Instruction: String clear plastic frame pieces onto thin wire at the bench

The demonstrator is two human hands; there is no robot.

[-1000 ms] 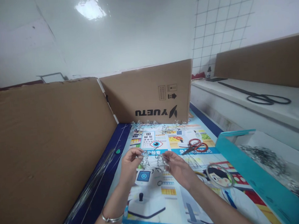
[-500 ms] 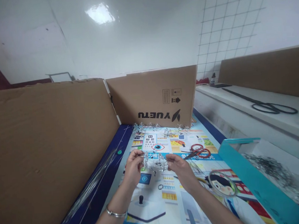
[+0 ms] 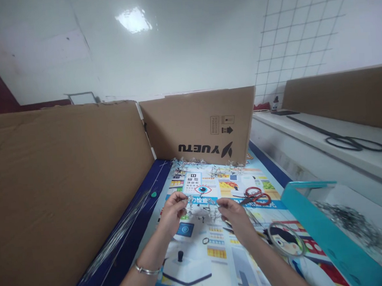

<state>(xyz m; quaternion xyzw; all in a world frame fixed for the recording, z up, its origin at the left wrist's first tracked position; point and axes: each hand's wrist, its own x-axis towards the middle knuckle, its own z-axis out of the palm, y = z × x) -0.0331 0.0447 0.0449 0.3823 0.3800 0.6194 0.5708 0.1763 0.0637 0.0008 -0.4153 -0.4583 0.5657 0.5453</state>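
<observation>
You have a clear, wiry strand spread between your two hands, just below the centre of the frame, over the printed mat; your left hand has thumb and fingers drawn together in a pinch at the strand's left end; your right hand is nearly closed too, fingertips at the right end, though the piece is too fine to show the exact contact; the step in hand looks like opening out the strand for handling; the next move seems to call for a light, even pinch, so the thin loops don't snag; red-handled scissors lie right of centre; a teal box with tangled pieces stands lower right; loose wires run along the lower left.
</observation>
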